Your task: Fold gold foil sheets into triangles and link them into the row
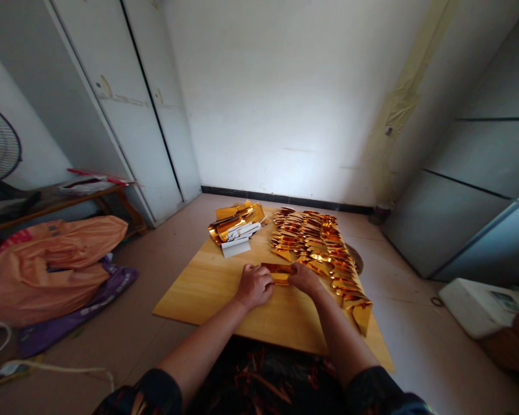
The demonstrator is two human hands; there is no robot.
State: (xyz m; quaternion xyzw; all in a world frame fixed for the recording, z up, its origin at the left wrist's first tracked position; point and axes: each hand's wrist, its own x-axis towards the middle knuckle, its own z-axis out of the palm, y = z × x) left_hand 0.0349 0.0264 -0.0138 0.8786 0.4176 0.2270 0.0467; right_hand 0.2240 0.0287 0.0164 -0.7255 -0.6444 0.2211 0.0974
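A small sheet of shiny gold foil paper (280,275) lies near the middle of the wooden board (207,291), between my two hands. My left hand (255,285) is closed at the sheet's left end, fingers curled over it. At the right end, my right hand (305,279) pinches the paper's edge. Just beyond on the right are rows of folded gold paper pieces (315,236), stacked overlapping. Behind my left hand sits a loose heap of gold sheets (242,216) with white-backed papers (237,248) at its front.
Left on the floor lie an orange cloth bag (56,265) and a purple bag (86,305). A wooden bench (125,210) and a fan (0,141) stand farther left. A grey refrigerator (471,190) and a white box (480,305) are on the right. A wall (281,115) rises behind the board.
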